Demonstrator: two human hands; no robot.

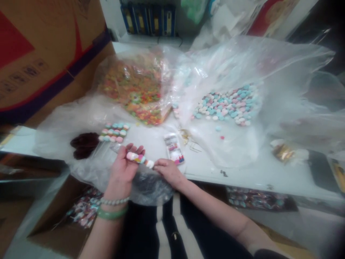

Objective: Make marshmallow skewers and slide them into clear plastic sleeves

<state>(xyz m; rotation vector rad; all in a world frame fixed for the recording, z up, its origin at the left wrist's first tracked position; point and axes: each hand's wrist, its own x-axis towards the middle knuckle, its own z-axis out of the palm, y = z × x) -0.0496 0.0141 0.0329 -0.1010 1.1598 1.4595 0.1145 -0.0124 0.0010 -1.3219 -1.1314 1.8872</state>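
Note:
A short row of pastel, candy-like pieces in pink, yellow, brown and white lies across the fingers of my left hand. My left palm is turned up, with the fingers curled behind the row and the thumb beside it. My right hand pinches at the white end of the same row; whatever runs through the pieces is too small to make out. Just left of my hands, several similar rows lie side by side. A small printed packet lies on the white table beyond my right hand.
Clear plastic bags hold orange and green pieces and pastel oval pieces. Gold-coloured ties and a dark red bundle lie on the table. A large carton stands left; a box of finished-looking strands sits below.

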